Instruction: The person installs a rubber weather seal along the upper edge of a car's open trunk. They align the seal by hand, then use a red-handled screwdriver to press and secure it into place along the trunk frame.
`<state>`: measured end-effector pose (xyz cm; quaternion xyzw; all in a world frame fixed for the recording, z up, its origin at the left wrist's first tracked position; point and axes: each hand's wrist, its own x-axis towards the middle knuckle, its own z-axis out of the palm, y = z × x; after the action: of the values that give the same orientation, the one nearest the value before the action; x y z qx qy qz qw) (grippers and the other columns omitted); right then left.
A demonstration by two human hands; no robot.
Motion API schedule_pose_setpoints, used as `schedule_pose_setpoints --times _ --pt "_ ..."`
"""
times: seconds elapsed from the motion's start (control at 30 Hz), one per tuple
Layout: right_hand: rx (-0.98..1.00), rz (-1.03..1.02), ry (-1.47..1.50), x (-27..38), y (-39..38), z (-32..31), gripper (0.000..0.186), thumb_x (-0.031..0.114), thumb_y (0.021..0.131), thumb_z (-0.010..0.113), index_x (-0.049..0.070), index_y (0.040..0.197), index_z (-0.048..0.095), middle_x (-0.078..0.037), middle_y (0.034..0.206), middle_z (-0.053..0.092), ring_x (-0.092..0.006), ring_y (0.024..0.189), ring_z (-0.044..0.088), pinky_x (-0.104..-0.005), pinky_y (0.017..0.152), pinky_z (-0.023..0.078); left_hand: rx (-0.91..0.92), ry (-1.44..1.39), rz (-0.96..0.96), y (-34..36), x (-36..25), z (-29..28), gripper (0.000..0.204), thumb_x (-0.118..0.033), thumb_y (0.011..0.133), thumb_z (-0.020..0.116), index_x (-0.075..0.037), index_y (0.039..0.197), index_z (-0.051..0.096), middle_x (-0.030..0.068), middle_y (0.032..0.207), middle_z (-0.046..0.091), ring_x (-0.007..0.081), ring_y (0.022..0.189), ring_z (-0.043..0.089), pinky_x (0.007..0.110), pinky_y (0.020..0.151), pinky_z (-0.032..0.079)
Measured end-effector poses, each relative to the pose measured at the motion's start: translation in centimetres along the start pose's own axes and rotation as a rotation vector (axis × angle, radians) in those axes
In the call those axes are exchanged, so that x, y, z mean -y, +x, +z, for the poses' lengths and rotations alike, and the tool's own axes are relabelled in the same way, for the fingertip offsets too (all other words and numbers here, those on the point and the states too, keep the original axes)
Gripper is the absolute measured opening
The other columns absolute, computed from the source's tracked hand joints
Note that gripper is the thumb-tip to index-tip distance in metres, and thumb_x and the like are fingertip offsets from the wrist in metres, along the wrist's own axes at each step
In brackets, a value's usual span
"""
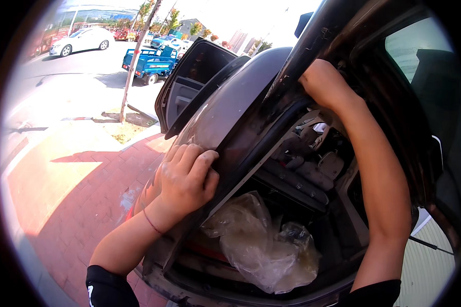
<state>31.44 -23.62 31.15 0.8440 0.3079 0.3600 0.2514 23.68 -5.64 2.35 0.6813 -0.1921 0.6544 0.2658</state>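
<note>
A dark car's open rear hatchway [241, 176] is in front of me, with the raised tailgate [379, 30] overhead. My left hand [185, 174] leans on the brown rear side panel [225, 112], beside the edge of the opening. Its fingers are curled in against the panel, and whatever may lie under them is hidden. Up at the top of the opening, near the hatch frame, is my right hand [320, 79]. The frame and shadow cover its fingers. Crumpled clear plastic sheeting [256, 240] lies in the cargo space between my arms.
Dark seat backs [292, 179] stand deeper inside the car. An open side door [194, 77] juts out on the left. Beyond it are a thin tree trunk [133, 71], a blue three-wheeled cart [151, 62] and a white car [82, 41]. Red paving [71, 204] lies at left.
</note>
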Motion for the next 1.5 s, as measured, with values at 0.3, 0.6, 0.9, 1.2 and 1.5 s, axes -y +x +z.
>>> schedule_pose_setpoints --times 0.3,0.6,0.9,1.2,1.5 --pt "-0.038 0.206 0.529 -2.1 -0.7 2.6 0.04 0.037 0.1 0.062 -0.002 0.109 0.071 -0.025 0.108 0.07 -0.0419 0.108 0.066 -0.0475 0.093 0.051 0.034 0.021 0.017 0.3 -0.6 0.5 0.025 -0.008 0.072 0.07 -0.006 0.096 0.066 0.011 0.085 0.056 0.031 0.079 0.059 0.043 0.073 0.048" --pt "-0.273 -0.029 0.151 -1.7 0.0 3.7 0.039 0.041 0.099 0.063 0.002 0.099 0.07 -0.018 0.1 0.069 -0.0404 0.098 0.066 -0.0487 0.085 0.053 0.089 0.012 0.043 -0.3 -0.5 -0.4 0.025 -0.001 0.07 0.068 -0.006 0.094 0.065 0.0125 0.086 0.056 0.0335 0.079 0.059 0.045 0.071 0.048" --pt "-0.367 0.1 0.516 -1.7 -0.6 4.7 0.025 0.022 0.092 0.075 0.0 0.103 0.073 -0.014 0.098 0.07 -0.0324 0.093 0.068 -0.0381 0.082 0.052 0.035 -0.014 0.037 -0.5 0.0 0.4 0.022 0.0 0.07 0.068 -0.005 0.09 0.064 0.0122 0.083 0.055 0.0329 0.077 0.059 0.043 0.068 0.048" --pt "-0.175 0.036 0.314 -1.7 -0.2 1.5 0.028 0.028 0.093 0.072 0.002 0.1 0.073 -0.02 0.099 0.071 -0.0389 0.098 0.068 -0.0464 0.085 0.054 0.055 -0.025 0.062 -0.3 -0.2 -0.2 0.022 -0.008 0.068 0.072 -0.006 0.089 0.066 0.009 0.077 0.051 0.0291 0.068 0.055 0.041 0.065 0.045" --pt "0.016 -0.172 0.145 -2.8 2.4 -0.2 0.019 0.018 0.092 0.068 0.003 0.102 0.075 -0.022 0.097 0.071 -0.0401 0.096 0.068 -0.0474 0.086 0.053 0.115 0.05 0.072 0.3 -1.2 0.1 0.022 -0.009 0.069 0.073 -0.006 0.089 0.065 0.0094 0.08 0.053 0.0289 0.075 0.057 0.042 0.067 0.046"
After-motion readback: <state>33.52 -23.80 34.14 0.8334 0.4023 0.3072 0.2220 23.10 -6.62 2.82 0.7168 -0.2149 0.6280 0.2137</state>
